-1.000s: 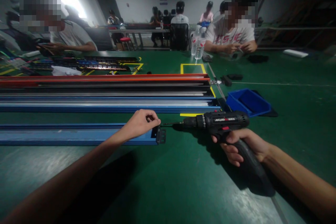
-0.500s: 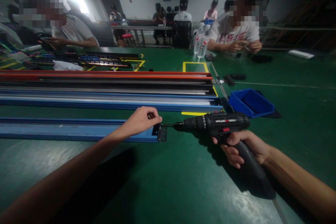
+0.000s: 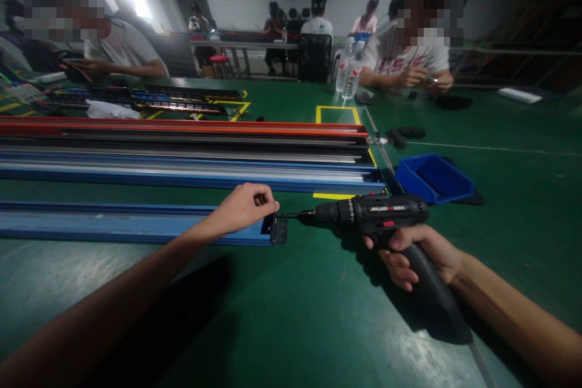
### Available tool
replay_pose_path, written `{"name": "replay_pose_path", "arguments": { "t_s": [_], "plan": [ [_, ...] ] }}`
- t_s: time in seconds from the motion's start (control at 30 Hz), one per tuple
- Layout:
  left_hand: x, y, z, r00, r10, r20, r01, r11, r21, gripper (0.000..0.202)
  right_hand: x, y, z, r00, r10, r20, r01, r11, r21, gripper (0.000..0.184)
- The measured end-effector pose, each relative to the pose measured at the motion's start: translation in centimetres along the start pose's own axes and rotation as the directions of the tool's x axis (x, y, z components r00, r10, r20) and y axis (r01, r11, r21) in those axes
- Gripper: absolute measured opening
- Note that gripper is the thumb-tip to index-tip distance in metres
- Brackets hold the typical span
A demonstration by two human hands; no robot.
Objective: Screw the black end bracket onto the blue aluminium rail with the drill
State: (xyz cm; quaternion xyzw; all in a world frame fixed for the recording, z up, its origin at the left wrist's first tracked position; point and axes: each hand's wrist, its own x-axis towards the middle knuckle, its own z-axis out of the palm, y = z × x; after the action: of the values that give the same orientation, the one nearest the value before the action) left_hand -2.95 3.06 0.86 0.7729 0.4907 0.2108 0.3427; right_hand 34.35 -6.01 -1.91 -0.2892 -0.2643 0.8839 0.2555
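My right hand (image 3: 416, 251) is wrapped round the grip of a black cordless drill (image 3: 391, 211), index finger by the trigger. The drill lies level and points left, its long thin bit (image 3: 293, 214) reaching the end of a blue metal channel (image 3: 150, 224). At that end sits a black end bracket (image 3: 279, 231) with slots. Over the channel's end, my left hand (image 3: 248, 203) has thumb and forefinger pinched together beside the bit's tip. Whatever is between those fingertips is too small to make out.
Behind lie more long channels, blue (image 3: 273, 180), black and orange (image 3: 227, 125). A blue parts bin (image 3: 434, 179) stands right, beyond the drill. Water bottles (image 3: 350, 79) and dark strips with wires (image 3: 150, 100) are farther back. Two people sit across the green table (image 3: 291, 315).
The view has shifted slightly. The drill has come a touch to the left, towards the bracket. My left hand keeps its pinch at the channel's end.
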Motion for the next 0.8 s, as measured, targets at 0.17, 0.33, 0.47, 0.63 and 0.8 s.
{"name": "replay_pose_path", "arguments": {
  "t_s": [0.17,0.33,0.47,0.63,0.8],
  "plan": [
    [0.02,-0.26,0.08,1.000,0.010,-0.007,-0.010,1.000,-0.006,0.027,-0.04,0.14,-0.19,1.000,-0.010,0.004,0.010,1.000,0.015,0.031],
    [-0.02,-0.25,0.12,1.000,0.006,-0.006,-0.006,1.000,-0.009,0.026,-0.10,0.16,-0.15,1.000,0.001,-0.016,-0.001,1.000,0.026,0.032],
    [0.03,-0.07,0.10,1.000,-0.008,-0.002,0.008,1.000,-0.006,0.027,-0.04,0.24,0.20,0.999,0.016,-0.032,-0.015,1.000,0.015,0.027],
    [0.06,-0.20,0.14,1.000,-0.013,0.001,0.013,1.000,-0.004,0.027,0.05,0.28,0.48,0.999,0.010,-0.040,-0.009,1.000,0.024,0.024],
    [0.08,-0.44,0.17,1.000,-0.011,0.007,0.011,1.000,0.000,0.026,0.06,0.35,0.25,0.999,0.024,-0.040,-0.023,1.000,0.018,0.022]
  ]
}}
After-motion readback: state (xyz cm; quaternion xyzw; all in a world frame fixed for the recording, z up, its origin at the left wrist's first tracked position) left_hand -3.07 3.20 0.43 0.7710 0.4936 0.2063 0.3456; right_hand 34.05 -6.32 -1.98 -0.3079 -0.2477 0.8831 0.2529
